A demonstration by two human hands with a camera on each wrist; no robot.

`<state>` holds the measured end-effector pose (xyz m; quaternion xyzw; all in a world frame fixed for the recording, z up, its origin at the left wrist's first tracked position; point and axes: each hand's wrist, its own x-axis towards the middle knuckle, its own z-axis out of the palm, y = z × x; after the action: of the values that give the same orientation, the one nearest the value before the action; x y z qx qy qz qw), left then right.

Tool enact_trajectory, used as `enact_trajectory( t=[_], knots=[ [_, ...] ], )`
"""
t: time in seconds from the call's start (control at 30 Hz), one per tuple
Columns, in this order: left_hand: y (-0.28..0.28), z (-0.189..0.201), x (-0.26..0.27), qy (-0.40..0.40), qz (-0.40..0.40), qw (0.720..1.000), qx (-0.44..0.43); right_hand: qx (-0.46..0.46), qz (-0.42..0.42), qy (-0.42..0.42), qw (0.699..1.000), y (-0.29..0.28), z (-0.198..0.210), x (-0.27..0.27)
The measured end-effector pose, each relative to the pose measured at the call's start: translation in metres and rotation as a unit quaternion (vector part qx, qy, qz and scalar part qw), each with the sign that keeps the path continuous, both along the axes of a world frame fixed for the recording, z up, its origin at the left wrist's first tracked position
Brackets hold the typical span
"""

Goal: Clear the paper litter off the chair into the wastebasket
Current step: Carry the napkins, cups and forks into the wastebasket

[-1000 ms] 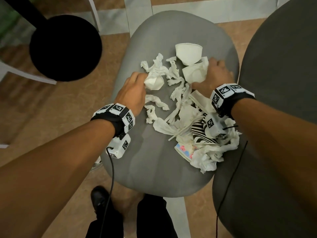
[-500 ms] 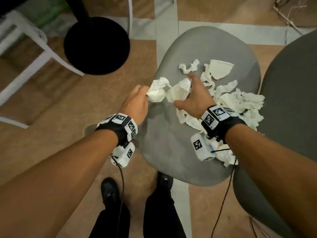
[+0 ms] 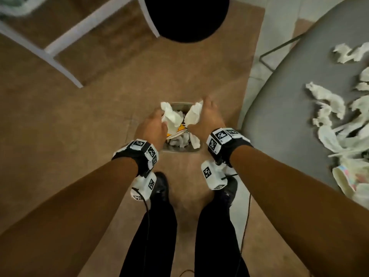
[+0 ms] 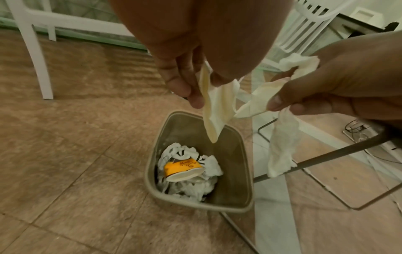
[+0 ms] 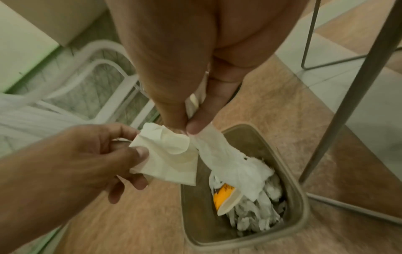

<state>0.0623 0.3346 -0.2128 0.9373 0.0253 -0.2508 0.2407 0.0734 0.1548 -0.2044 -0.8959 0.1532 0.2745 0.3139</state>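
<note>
Hands over wastebasket (image 4: 230,208): left hand (image 3: 152,127) pinches crumpled paper (image 3: 171,116), right hand (image 3: 208,120) pinches tissue (image 3: 192,114), possibly two pieces

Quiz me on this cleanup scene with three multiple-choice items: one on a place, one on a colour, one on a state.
1. Where are both hands?
A. on the chair
B. above the wastebasket
C. at the person's sides

2. What colour is the cup in the wastebasket?
A. orange
B. blue
C. green

3. What is the left hand doing?
A. hanging open
B. pressing the floor
C. holding paper

Key: B, the left hand and right hand hang over the wastebasket; A, the cup is orange; C, its fingers pinch crumpled paper.
</note>
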Motion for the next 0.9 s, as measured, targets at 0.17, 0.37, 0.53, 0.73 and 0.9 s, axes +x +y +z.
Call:
enact_trajectory(
  t=[0.17, 0.37, 0.53, 0.73, 0.9],
  knots=[
    [0.016, -0.056, -0.008, 0.034, -0.024, 0.999, -0.015, -0.006, 0.018, 0.035, 0.999, 0.03, -0.068, -0.003],
    [0.017, -0.072, -0.008, 0.11, -0.078, 0.991, -0.001, -0.005, 0.063, 0.083, 0.995, 0.023, -0.084, -0.012],
    [0.003, -0.037, 0.016, 0.107, -0.109, 0.988, 0.017, 0.028, 0.047, 0.086, 0.995, 0.001, -0.054, -0.008],
    [-0.033, 0.001, 0.049, 0.126, -0.144, 0.976, 0.101, 0.05, 0.053, 0.062, 0.995, -0.035, 0.009, 0.005],
    [-0.109, 0.052, 0.075, 0.052, -0.163, 0.98, 0.099, 0.117, -0.013, -0.014, 0.993, -0.105, 0.077, 0.01]
  ],
)
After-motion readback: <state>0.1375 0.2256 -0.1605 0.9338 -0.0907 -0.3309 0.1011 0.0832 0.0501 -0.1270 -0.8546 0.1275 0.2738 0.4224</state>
